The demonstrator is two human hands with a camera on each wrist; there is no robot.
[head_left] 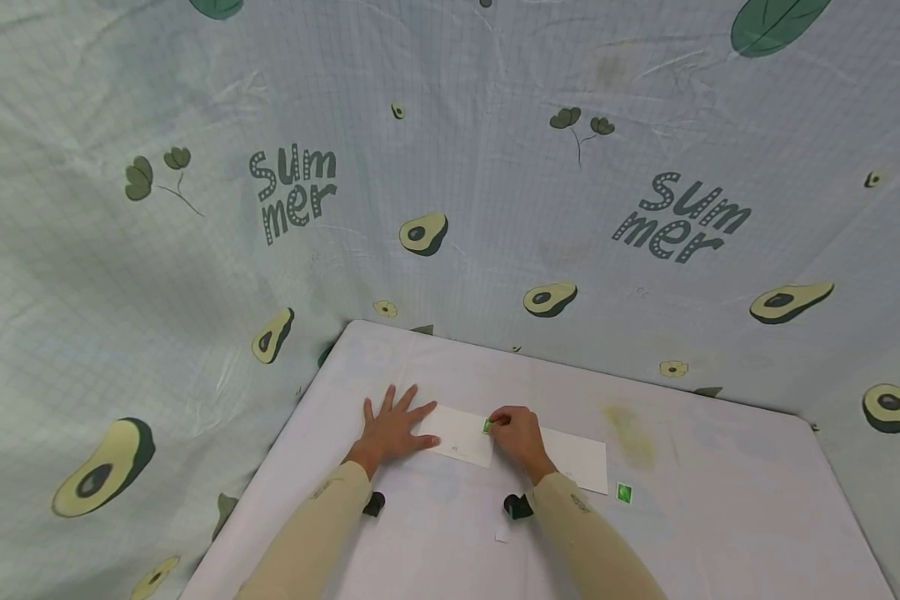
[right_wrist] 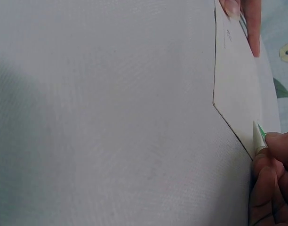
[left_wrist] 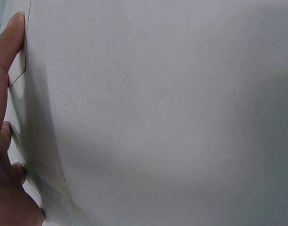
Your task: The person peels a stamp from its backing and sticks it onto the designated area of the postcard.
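A white envelope with a small mark near its lower edge lies flat on the table. My left hand is spread at its left end, with the thumb and index fingertip on the paper. At the upper right corner, my right hand pinches a small green stamp with a white border between thumb and fingers. In the right wrist view the stamp stands tilted up from the envelope, its white back showing. The pinching fingers hide part of it.
A second white envelope lies to the right, partly covered by my right hand and wrist. Beside its lower right corner is another green stamp. A small paper scrap lies nearer me. An avocado-print curtain hangs behind the table.
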